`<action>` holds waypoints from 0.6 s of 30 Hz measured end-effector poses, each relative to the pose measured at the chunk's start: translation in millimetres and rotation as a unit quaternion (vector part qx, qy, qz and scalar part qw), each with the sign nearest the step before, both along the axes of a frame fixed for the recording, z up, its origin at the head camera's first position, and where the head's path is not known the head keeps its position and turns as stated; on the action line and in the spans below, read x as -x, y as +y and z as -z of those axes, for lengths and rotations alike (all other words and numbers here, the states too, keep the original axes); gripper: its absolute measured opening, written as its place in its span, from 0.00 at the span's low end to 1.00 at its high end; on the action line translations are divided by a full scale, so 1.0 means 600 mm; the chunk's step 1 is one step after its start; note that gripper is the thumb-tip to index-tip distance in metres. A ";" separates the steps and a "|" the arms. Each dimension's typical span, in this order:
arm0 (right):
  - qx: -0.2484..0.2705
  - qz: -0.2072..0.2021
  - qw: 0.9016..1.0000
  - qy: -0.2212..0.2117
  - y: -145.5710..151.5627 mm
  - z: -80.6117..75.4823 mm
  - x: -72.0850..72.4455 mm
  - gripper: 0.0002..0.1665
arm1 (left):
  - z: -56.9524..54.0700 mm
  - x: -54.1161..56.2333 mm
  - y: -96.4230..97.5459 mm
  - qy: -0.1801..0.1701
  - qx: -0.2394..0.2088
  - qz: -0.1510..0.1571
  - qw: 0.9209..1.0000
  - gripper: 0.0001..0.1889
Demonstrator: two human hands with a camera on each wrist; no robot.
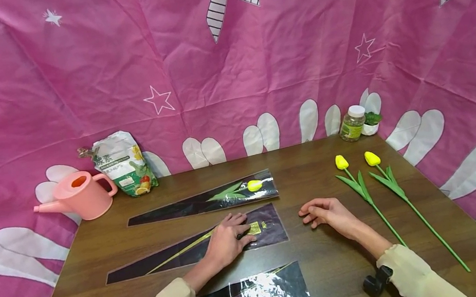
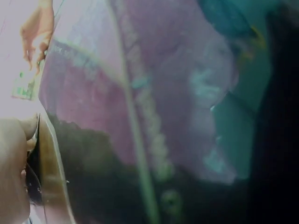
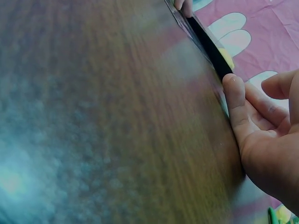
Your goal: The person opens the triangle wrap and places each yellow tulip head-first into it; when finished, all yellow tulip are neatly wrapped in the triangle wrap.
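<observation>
My left hand (image 1: 226, 240) rests with spread fingers on a dark, tapered flower sleeve (image 1: 276, 232) that lies flat on the table. A gold patch shows beside its fingertips. To the right of that sleeve's wide end is my right hand (image 1: 329, 214), fingers loosely bent and holding nothing; the right wrist view shows its thumb and fingers (image 3: 236, 93) low over the wood. Behind lies another dark sleeve (image 1: 174, 212) with a yellow tulip (image 1: 254, 186) inside. A third, shiny sleeve (image 1: 259, 295) lies in front, partly covered by the left forearm.
Two yellow tulips, one nearer (image 1: 341, 161) and one farther right (image 1: 372, 158), lie on the wooden table (image 1: 330, 265). A pink watering can (image 1: 85, 200) and a printed bag (image 1: 122, 164) stand back left. Back right are a jar (image 1: 352, 125) and potted plant (image 1: 371, 121); pink cloth (image 1: 212, 73) hangs behind.
</observation>
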State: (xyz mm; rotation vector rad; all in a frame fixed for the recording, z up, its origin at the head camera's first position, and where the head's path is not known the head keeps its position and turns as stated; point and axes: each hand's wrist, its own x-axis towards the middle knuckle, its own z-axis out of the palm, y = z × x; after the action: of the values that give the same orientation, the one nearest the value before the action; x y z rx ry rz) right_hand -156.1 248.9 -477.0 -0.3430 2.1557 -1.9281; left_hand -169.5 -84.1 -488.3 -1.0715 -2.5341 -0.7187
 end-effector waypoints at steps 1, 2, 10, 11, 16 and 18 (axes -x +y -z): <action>0.001 -0.001 1.000 0.000 -0.001 0.000 0.000 0.16 | 0.000 0.000 -0.002 0.000 0.006 0.002 1.000 0.18; 0.000 -0.002 1.000 0.001 -0.001 0.000 0.000 0.16 | 0.000 -0.001 -0.005 -0.005 0.010 0.005 1.000 0.17; -0.005 -0.005 1.000 0.003 -0.001 -0.002 0.000 0.16 | 0.003 0.001 -0.036 -0.114 -0.003 0.040 0.993 0.26; -0.006 -0.003 1.000 0.003 -0.001 -0.002 0.000 0.16 | 0.004 0.002 -0.038 -0.117 -0.002 0.044 0.992 0.27; -0.011 -0.002 1.000 0.001 0.000 -0.004 -0.002 0.16 | 0.002 0.009 -0.043 -0.119 0.008 0.057 0.991 0.27; -0.011 -0.002 1.000 0.001 0.000 -0.004 -0.001 0.16 | 0.001 0.010 -0.043 -0.123 0.011 0.058 0.991 0.28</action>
State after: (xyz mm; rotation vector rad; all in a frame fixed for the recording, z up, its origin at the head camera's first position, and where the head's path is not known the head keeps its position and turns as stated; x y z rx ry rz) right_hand -155.3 248.9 -474.4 -0.3452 2.1747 -1.9000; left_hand -175.7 -110.0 -489.1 -1.2130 -2.7068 -0.9074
